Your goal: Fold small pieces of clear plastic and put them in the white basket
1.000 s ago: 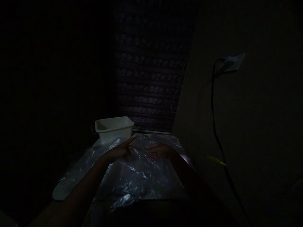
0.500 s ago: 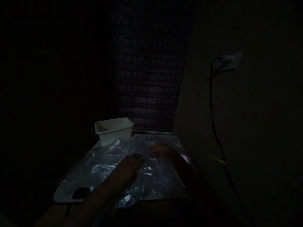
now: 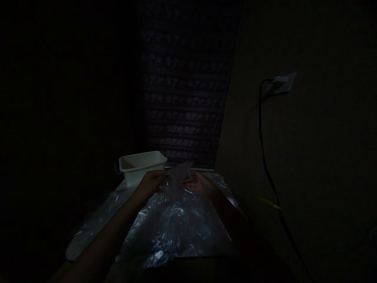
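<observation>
Clear, crinkled plastic sheeting (image 3: 176, 220) covers most of the small pale table (image 3: 73, 248) in dim light. My left hand (image 3: 153, 181) grips a raised part of the plastic near the far side, in front of the white tub. Just to its right, my right hand (image 3: 198, 184) holds the same lifted part from the other side, its fingers pointing left. Between the hands the plastic rises in a thin, hazy fold. Darkness hides the fingertips in part.
The white rectangular tub (image 3: 144, 167) stands at the table's back left. A patterned blind (image 3: 182, 114) hangs behind, with a looped cord. On the right wall, a black cable (image 3: 263, 153) with a yellow tie (image 3: 269, 203) runs down from a socket (image 3: 279, 84).
Both hands were lower on the plastic; the left has moved forward and up. A part of the plastic is now raised between them. The dark round object at the front left is no longer visible.
</observation>
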A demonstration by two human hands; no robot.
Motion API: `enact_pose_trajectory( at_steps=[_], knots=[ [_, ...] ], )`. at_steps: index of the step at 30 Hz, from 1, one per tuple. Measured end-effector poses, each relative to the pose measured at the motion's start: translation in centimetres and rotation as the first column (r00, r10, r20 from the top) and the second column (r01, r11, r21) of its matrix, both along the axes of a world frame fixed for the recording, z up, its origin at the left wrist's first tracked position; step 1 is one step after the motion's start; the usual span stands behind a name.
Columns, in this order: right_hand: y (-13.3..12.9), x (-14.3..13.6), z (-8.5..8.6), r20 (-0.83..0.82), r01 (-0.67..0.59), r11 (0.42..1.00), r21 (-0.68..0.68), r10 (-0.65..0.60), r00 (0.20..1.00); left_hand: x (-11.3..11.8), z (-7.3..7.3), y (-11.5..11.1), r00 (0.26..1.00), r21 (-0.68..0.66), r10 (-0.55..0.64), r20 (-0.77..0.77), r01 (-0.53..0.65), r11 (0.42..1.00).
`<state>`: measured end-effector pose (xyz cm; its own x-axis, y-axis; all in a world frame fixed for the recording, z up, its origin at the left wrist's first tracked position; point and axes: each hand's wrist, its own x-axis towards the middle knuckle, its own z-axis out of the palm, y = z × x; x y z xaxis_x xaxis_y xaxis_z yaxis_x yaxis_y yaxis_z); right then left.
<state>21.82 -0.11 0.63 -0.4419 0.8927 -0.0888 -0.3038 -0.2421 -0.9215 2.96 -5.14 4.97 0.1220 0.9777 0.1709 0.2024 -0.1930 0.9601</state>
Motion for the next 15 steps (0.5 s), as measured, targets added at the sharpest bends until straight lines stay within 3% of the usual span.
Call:
enact_pose_trajectory(
  at_steps=[4,10,15],
  knots=[
    [-1.1,-0.3,0.9,-0.148,-0.243,0.969,-0.046,0.234,0.961,-0.2,-1.0,1.1,0.963,-0.243,0.006,0.268,0.061,0.968],
    [-1.3,-0.5,0.2,0.016,-0.195,0.979,0.059,0.195,0.981,-0.8,-2.6,1.7,0.931,-0.333,-0.046,0.363,0.175,0.927],
    [-1.2,-0.5,-0.2,0.088,-0.187,0.982,0.030,0.183,0.979,-1.1,-3.3,1.7,0.928,-0.359,-0.071,0.365,0.210,0.909]
  ],
)
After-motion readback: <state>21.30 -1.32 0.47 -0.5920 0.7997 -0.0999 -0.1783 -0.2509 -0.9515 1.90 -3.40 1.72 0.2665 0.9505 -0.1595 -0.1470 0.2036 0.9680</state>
